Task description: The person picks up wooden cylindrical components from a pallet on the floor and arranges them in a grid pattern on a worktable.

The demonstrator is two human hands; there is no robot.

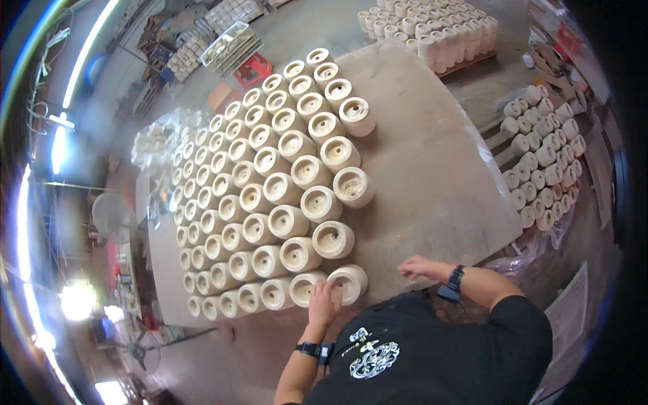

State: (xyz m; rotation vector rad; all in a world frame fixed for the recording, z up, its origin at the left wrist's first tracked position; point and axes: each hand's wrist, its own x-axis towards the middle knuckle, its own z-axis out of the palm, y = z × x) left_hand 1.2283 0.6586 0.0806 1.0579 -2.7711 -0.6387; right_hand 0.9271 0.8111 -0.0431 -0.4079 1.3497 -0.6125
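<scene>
Tube lights (86, 55) (glaring white) run along the left, near a fan (139, 352). Beyond the table (418, 128), a red stool (254, 70) stands on the grey floor (307, 32).

Left hand (325, 304) hides parts of 2 pots (351, 283).

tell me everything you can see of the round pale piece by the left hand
The round pale piece is a squat, cream-coloured cylinder with a thick, smooth-looking rim around a hollow recess. It looks like unglazed clay or plaster, matte and dry. It stands on the table with its opening upward, at the right end of the row nearest the person. The left hand has its fingers over the piece's left rim, hiding part of it; how firm the grip is cannot be told.
</scene>
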